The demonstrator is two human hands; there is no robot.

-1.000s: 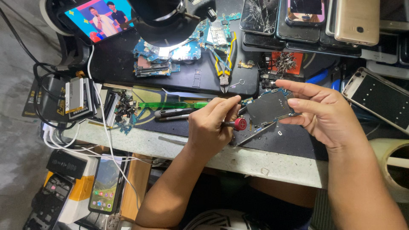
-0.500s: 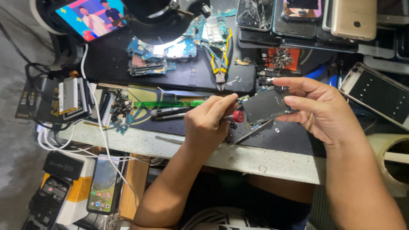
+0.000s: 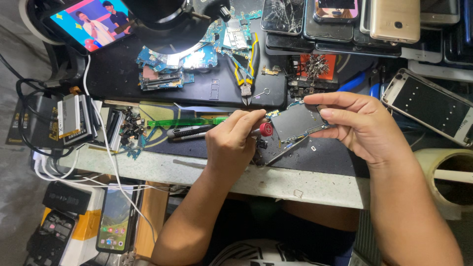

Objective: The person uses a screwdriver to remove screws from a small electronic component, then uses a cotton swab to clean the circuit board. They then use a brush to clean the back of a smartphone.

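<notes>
My right hand (image 3: 362, 125) pinches a dark phone board (image 3: 297, 121) by its right edge and holds it tilted just above the black work mat (image 3: 315, 155). My left hand (image 3: 234, 143) is closed around a small screwdriver with a red cap (image 3: 266, 129). The red cap sits against the board's left edge. The screwdriver's tip is hidden by my fingers. A thin phone frame part (image 3: 276, 153) lies on the mat under the board.
Yellow-handled cutters (image 3: 246, 64), blue circuit boards (image 3: 167, 66) and a green tool (image 3: 185, 122) lie behind my hands. Stacked phones (image 3: 345, 22) fill the back right. A roll of tape (image 3: 451, 177) stands at right. Batteries (image 3: 74, 120) and cables sit at left.
Both hands hold the same things. They have stayed almost in place, with the screwdriver and board still together.
</notes>
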